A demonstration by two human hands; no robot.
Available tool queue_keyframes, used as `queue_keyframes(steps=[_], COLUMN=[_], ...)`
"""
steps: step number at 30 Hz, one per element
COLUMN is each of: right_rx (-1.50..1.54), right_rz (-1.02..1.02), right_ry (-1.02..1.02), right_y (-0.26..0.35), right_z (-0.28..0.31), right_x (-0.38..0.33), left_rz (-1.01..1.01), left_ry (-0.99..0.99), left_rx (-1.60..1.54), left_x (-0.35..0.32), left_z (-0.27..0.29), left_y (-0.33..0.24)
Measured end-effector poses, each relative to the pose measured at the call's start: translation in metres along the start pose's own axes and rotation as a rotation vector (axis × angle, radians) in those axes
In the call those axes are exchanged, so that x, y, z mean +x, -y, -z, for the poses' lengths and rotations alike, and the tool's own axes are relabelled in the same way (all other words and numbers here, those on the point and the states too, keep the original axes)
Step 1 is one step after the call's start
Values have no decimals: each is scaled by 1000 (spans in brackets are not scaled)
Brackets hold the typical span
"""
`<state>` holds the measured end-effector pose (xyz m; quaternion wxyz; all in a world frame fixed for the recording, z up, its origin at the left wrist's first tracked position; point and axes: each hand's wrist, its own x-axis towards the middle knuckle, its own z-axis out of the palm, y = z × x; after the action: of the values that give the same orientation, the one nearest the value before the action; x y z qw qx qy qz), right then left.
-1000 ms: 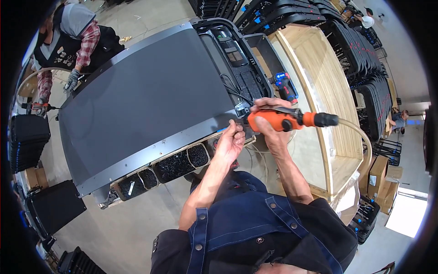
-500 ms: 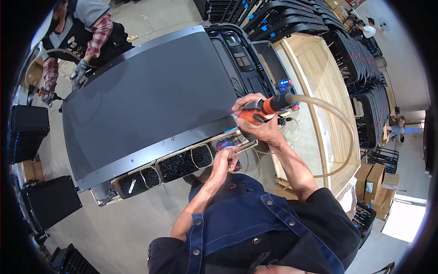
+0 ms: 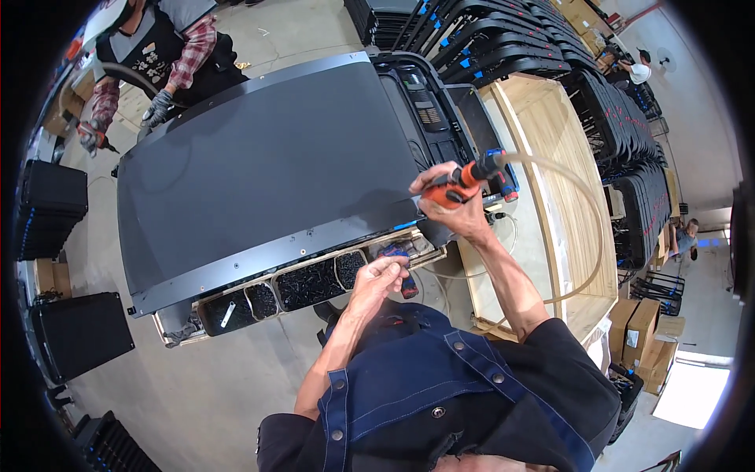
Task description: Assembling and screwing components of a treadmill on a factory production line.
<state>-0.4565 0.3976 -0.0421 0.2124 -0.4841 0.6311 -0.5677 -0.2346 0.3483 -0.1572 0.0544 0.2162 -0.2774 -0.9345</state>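
My right hand (image 3: 462, 216) is wrapped round an orange and black pneumatic screwdriver (image 3: 450, 191) with a hose at its back end. It is held over the near right corner of a long, treadmill-like deck (image 3: 267, 157); the tool's tip is hidden by the hand. Left of it and nearer to me, my left hand (image 3: 376, 282) has thumb and fingers pinched together; anything between them is too small to make out. Beside that hand are the bins of dark screws (image 3: 303, 285) along the deck's silver rail (image 3: 236, 269), and a blue and red cordless tool (image 3: 408, 286).
Across the deck, a co-worker in grey gloves (image 3: 160, 108) holds a red and black power driver (image 3: 89, 140). At right lies a long wooden crate (image 3: 570, 141), crossed by my tool's hose (image 3: 594, 212). Stacked black frames (image 3: 511, 47) stand behind; cardboard boxes (image 3: 633, 326) sit at lower right.
The whole view has shifted slightly. My left hand has drawn back a little from the rail end, its fingers pinched. The co-worker's driver has come up off the deck's far left corner.
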Motion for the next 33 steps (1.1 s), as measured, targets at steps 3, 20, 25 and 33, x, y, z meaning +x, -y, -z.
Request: queue_keyframes(steps=[3, 20, 25, 33], right_rx=[106, 930, 837, 631], right_rz=[-197, -158, -224, -125], right_ry=[-97, -441, -548, -519], right_y=[28, 26, 33, 62], right_z=[1, -38, -72, -162], right_x=[11, -43, -51, -35], left_rz=[-54, -168, -357, -49], left_ry=[-17, -6, -280, -97], left_rx=[-70, -379, 208, -500], left_x=[0, -24, -44, -53], left_z=[5, 17, 26, 80], left_y=[0, -15, -30, -63])
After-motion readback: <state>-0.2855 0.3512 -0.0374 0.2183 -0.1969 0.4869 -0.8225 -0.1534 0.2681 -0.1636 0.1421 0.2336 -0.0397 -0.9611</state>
